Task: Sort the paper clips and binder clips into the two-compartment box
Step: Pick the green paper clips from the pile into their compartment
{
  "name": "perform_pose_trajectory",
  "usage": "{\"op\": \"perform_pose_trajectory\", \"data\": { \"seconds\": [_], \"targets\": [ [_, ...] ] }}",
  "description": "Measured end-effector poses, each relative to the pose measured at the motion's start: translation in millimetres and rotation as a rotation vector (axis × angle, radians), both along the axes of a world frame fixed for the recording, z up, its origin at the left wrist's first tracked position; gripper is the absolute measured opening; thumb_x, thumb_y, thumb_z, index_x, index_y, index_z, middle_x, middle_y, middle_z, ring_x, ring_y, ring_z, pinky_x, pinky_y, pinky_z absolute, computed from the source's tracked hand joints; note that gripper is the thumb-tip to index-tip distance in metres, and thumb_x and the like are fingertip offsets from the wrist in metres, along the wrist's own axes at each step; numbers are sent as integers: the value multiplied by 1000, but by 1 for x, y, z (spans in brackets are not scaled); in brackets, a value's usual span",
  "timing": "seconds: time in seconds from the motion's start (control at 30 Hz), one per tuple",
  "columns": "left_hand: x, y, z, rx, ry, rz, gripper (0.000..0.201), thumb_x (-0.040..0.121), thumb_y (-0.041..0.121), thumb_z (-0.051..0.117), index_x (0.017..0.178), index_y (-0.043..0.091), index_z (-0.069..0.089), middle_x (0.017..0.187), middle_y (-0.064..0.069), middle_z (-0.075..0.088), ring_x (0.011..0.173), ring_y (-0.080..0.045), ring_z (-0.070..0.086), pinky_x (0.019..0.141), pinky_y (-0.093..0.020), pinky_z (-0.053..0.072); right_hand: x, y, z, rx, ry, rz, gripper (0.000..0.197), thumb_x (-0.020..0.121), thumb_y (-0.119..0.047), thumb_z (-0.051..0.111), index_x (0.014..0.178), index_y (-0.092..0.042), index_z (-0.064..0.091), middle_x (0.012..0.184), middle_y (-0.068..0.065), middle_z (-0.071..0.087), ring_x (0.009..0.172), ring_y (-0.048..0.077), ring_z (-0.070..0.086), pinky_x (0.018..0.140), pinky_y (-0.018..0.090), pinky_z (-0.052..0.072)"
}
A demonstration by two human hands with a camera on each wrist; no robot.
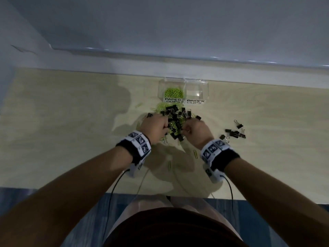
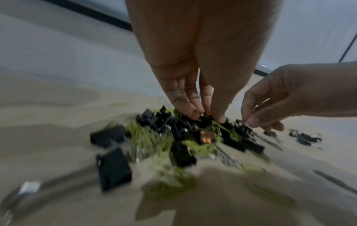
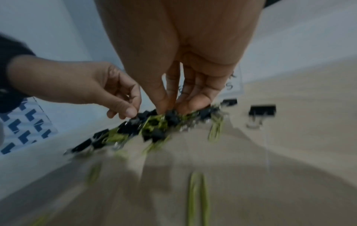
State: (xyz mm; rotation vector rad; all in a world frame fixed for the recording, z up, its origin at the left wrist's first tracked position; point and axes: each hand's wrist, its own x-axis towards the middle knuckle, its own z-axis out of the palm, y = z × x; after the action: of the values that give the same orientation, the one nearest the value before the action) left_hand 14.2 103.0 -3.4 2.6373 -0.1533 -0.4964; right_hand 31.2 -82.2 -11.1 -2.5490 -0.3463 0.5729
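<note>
Fingers of the left hand [image 1: 156,126] and the right hand [image 1: 195,130] bunch together, tips down in a mixed pile [image 1: 175,120] of black binder clips and green paper clips; the blur hides what they pinch. Past the pile sits the clear box [image 1: 183,90]: paper clips [image 1: 173,92] fill its left part. More binder clips [image 1: 235,133] lie apart, right.

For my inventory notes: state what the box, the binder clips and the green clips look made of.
Box: clear, glossy plastic, apparently; the table shows through it.
Binder clips: matte black bodies, shiny silver wire handles, likely metal.
Green clips: bent wire, lime coating; core not visible.
</note>
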Motion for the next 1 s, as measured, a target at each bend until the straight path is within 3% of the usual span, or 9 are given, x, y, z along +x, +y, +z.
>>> {"op": "perform_pose_trajectory", "data": {
  "seconds": [0.17,0.27,0.43,0.53,0.6,0.67,0.83,0.9,1.0],
  "targets": [
    [-11,-10,-16,99,16,-12,27,87,30,61,106,12,57,115,-5,51,92,-25,59,75,-41,54,-21,11,-20,-23,-4,-80,26,77,-24,71,98,-11,62,108,4,48,87,22,55,79,33,48],
    [-11,-14,-18,104,6,13,22,87,21,62,105,8,59,118,-8,50,90,-27,60,76,-42,54,-21,16,-21,-57,12,-69,29,79,-21,68,106,-10,62,116,6,45,95,24,54,82,31,46],
    [-13,-8,-20,19,-20,-19,13,88,12,53,94,5,62,108,-10,51,82,-28,59,69,-36,50,-19,9,-19,-53,21,23,18,82,-7,59,98,-9,66,112,10,45,92,26,56,84,33,49],
    [-17,-4,-24,-13,8,-75,22,89,10,54,110,6,61,115,-10,48,90,-27,57,77,-35,49,-23,0,-16,-5,-3,27,14,80,-6,58,92,-9,65,106,7,46,83,23,55,80,31,50],
    [-20,-1,-27,-12,25,-113,28,90,8,54,118,6,59,118,-10,45,93,-27,54,81,-37,49,-26,-8,-13,62,-1,-36,11,79,-6,62,89,-11,63,103,3,44,79,17,54,71,19,47],
    [-24,2,-30,-23,17,-128,27,89,6,55,116,5,60,115,-9,44,91,-26,53,82,-39,49,-25,-20,-11,162,-9,-140,11,78,-8,66,85,-16,62,101,1,48,78,14,57,70,11,46],
    [-26,10,-31,-79,-43,-155,15,86,4,57,101,5,59,111,-8,44,83,-22,53,74,-34,49,-15,-62,-4,237,-52,-393,10,77,-7,70,79,-12,61,96,6,54,77,16,64,72,19,53],
    [-26,12,-30,-108,-73,-179,8,85,1,56,93,4,57,107,-9,46,79,-20,51,68,-28,42,-13,-73,-5,175,-95,-374,10,77,-8,71,82,-11,62,97,9,53,76,19,64,70,21,54],
    [-28,17,-28,-172,-103,-148,7,84,-3,52,83,4,53,97,-8,49,73,-20,49,64,-29,40,-16,-67,-6,11,-136,-218,19,77,-12,69,95,-13,63,104,7,50,87,22,58,82,32,53]
  ]
}}
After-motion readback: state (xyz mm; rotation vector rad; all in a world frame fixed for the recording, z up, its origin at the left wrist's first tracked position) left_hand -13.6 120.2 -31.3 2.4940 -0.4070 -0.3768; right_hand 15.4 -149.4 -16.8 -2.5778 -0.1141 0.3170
